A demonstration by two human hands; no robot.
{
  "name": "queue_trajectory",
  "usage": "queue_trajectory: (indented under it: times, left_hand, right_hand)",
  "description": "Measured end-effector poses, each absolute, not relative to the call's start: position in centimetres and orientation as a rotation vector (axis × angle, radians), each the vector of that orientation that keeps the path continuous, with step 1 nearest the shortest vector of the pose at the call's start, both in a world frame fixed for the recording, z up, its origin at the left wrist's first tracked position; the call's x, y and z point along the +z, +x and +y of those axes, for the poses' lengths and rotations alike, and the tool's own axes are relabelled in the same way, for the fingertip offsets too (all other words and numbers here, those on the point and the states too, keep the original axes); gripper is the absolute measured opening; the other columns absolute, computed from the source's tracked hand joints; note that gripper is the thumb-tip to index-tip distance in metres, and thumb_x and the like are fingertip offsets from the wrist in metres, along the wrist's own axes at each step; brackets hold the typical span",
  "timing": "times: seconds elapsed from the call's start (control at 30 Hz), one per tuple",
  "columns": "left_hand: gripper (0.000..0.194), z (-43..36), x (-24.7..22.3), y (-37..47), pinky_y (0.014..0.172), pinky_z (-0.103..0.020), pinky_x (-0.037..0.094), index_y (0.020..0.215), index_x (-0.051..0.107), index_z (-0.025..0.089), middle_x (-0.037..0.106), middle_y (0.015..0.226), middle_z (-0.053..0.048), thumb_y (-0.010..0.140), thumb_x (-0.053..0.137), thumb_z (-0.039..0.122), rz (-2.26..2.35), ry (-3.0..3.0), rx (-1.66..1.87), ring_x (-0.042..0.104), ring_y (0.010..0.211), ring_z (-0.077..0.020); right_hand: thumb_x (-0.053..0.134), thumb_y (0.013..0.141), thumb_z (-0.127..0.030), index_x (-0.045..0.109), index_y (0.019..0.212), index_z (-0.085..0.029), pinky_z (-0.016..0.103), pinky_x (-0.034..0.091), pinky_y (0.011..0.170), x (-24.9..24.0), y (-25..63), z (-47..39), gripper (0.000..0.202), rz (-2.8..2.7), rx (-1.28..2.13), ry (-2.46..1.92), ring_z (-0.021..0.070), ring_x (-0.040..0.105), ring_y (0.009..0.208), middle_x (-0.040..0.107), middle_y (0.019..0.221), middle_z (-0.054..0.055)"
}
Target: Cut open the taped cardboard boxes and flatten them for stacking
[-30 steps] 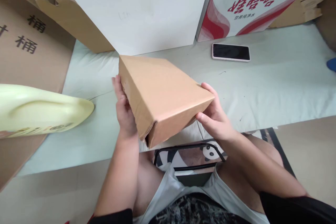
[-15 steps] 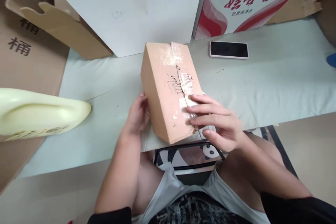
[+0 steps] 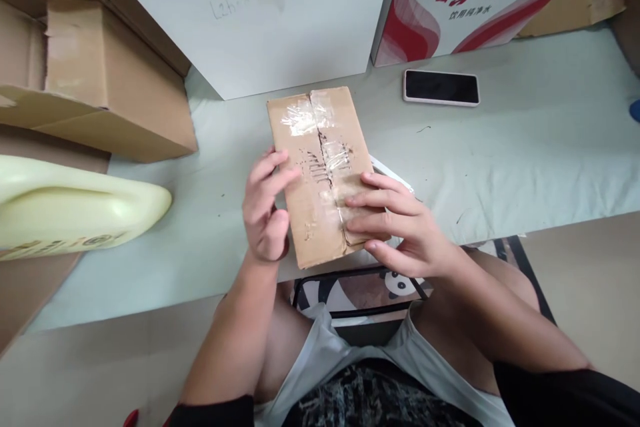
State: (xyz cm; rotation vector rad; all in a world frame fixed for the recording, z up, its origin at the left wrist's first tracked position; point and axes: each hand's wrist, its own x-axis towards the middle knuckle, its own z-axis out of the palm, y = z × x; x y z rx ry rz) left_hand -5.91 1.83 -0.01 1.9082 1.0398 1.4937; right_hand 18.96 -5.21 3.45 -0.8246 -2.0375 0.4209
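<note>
Where the left side of the bench starts, we log a pale yellow bottle (image 3: 80, 207) lying on its side, cut off by the frame. Brown cardboard (image 3: 45, 287) shows below it, an open cardboard box (image 3: 143, 87) behind. Tiled floor (image 3: 125, 360) runs along the front, a small red object (image 3: 131, 419) on it at the bottom edge. Pale green cloth (image 3: 515, 140) covers the long surface: wrinkled, a few dark specks and stray threads.

Mid-frame, our left hand (image 3: 265, 213) is loosely curled and partly open at the left edge of the small carton (image 3: 325, 177), fingertips touching its upper face, no firm grip visible. We have that carton near the cloth's front edge, taped face up, seam torn, tape shiny; can't tell whether it sits fully on the cloth. Behind it, a big white box (image 3: 260, 20) with faint handwriting. Below the front edge, a panda-print item (image 3: 360, 293) with black trim, near our legs.

Our right hand (image 3: 410, 227) is open, fingers spread over the carton's lower right, not closed around it. Something white (image 3: 393, 173) peeks out beside the carton. Farther right, a red-and-white printed box (image 3: 465, 3), a phone (image 3: 441, 87) face up on the cloth before it, torn cardboard (image 3: 575, 10), then a blue object (image 3: 635, 110) at the frame edge.
</note>
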Motion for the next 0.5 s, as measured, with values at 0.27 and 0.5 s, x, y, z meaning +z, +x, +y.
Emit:
queue_trajectory:
  times: [0.27,0.5]
  left_hand:
    - [0.038,1.5,-0.4,-6.6,0.114,-0.053,0.051,0.121,0.073,0.033,0.065,0.138,-0.004,0.099,0.045,0.047,0.938,2.108,1.542,0.063,0.125,-0.0315]
    - [0.041,1.5,-1.0,-6.7,0.115,-0.055,0.049,0.118,0.072,0.032,0.065,0.137,-0.005,0.100,0.042,0.054,1.015,2.082,1.552,0.063,0.125,-0.0321]
  right_hand:
    - [0.063,0.094,-0.027,0.072,0.118,-0.026,0.048,0.052,0.123,2.7,18.2,-5.2,0.026,-2.052,0.392,-0.795,0.0254,0.065,0.136,0.077,0.127,0.006]
    - [0.056,0.097,-0.035,0.071,0.100,-0.027,0.047,0.062,0.090,3.3,21.5,-4.7,0.017,-1.662,0.227,-1.418,0.0259,0.073,0.099,0.077,0.103,0.007]
